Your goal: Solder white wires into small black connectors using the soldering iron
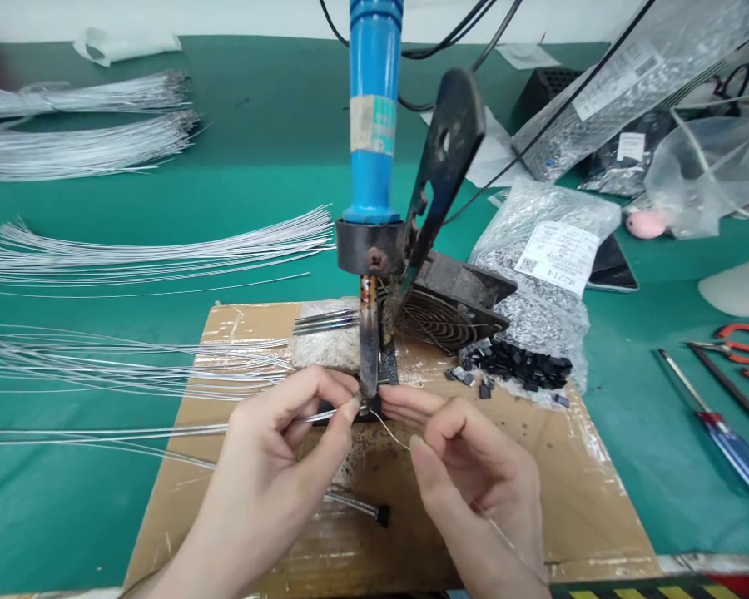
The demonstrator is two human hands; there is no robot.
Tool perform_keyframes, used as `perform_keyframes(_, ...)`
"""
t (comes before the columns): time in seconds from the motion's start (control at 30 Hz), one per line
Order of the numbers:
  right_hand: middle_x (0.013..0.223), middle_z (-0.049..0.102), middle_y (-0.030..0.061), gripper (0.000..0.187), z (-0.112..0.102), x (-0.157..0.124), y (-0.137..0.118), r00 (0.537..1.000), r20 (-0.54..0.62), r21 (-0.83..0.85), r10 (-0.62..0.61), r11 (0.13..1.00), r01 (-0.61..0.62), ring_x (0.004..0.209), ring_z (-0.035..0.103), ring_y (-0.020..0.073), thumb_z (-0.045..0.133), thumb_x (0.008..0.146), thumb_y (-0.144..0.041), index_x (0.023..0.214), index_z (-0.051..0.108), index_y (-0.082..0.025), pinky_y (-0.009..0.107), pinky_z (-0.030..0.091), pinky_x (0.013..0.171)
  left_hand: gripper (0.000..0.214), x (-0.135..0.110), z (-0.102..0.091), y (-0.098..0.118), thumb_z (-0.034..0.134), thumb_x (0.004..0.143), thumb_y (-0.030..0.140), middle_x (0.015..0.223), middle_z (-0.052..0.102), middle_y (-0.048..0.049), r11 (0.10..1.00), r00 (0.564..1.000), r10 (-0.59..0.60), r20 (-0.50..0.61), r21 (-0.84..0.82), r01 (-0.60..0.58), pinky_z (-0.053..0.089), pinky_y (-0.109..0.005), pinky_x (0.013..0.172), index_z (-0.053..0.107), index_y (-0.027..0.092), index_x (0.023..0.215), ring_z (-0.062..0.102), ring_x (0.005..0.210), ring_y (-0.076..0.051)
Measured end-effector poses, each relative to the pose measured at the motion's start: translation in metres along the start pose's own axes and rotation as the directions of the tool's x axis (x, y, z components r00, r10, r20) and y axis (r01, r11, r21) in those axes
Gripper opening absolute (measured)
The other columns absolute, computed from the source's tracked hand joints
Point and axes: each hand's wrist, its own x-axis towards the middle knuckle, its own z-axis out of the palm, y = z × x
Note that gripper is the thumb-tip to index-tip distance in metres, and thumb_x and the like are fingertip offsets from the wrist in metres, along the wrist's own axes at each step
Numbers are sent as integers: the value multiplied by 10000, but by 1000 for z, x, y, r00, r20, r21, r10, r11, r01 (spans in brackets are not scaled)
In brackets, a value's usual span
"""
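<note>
My left hand (pixel 280 466) is closed in a pinch on thin silvery wires (pixel 315 417), their ends right under the tip of a blue-handled soldering iron (pixel 369 349). The iron points straight down, clamped in a black metal stand (pixel 443 158). Between the thumb and fingers of my right hand (pixel 480 482) runs a thin strand of solder wire (pixel 391 431), which curves up to the iron's tip. The exact joint is hidden by my left fingertips. Below the hands, wires with a black connector (pixel 382 515) on the end lie on the cardboard (pixel 412 553).
Bundles of silvery wires (pixel 162 249) lie on the green mat at left. Behind the iron are a dark fan (pixel 455 304) and small black connectors (pixel 524 366) spilling from a bubble-wrap bag (pixel 537 216). A screwdriver (pixel 717 424) and red-handled pliers (pixel 742 345) lie at right.
</note>
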Motion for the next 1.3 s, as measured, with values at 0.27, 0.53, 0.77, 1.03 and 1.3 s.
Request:
perform_keyframes(0.27, 1168, 803, 9, 222, 1, 0, 1, 1000, -1, 10, -20, 1000, 20, 1099, 770, 181, 692, 853, -111, 722, 562, -235, 280, 592, 1031, 134, -3, -1, 0, 652, 887, 147, 769, 708, 9, 1000, 1000, 11, -15, 7, -11, 489, -144, 596, 687, 205, 771, 651, 687, -103)
perform_keyframes(0.53, 1164, 804, -32, 224, 0, 1, 0, 1000, 16, 6, -27, 1000, 27, 1108, 766, 145, 689, 835, -88, 717, 566, -233, 209, 576, 1022, 158, -1, 0, -1, 648, 876, 120, 753, 728, 30, 1000, 999, 28, -31, -10, -28, 496, -111, 595, 683, 210, 752, 661, 681, -87)
perform_keyframes(0.77, 1179, 797, -78, 228, 2, 0, 4, 997, 9, -9, -81, 997, 81, 1111, 761, 114, 664, 850, -70, 725, 569, -235, 177, 564, 1022, 150, -2, 0, -1, 649, 870, 118, 793, 743, 32, 999, 998, 42, -41, -14, -43, 521, -106, 637, 691, 220, 769, 693, 714, -85)
perform_keyframes(1.03, 1209, 790, -83, 225, 0, -1, 8, 991, 22, -22, -130, 991, 131, 1120, 757, 108, 659, 850, -56, 749, 565, -234, 167, 558, 1018, 138, -2, 1, 0, 655, 857, 139, 793, 756, 36, 999, 997, 45, -58, 15, -44, 520, -103, 614, 696, 221, 754, 690, 690, -85)
perform_keyframes(1.3, 1238, 785, -68, 221, -1, -1, 9, 985, 28, -150, -172, 973, 174, 1146, 752, 123, 642, 862, -82, 735, 542, -233, 152, 563, 951, 157, -2, 3, -2, 641, 864, 114, 779, 730, 47, 997, 996, 70, -60, 33, -68, 508, -83, 629, 681, 222, 757, 684, 701, -69)
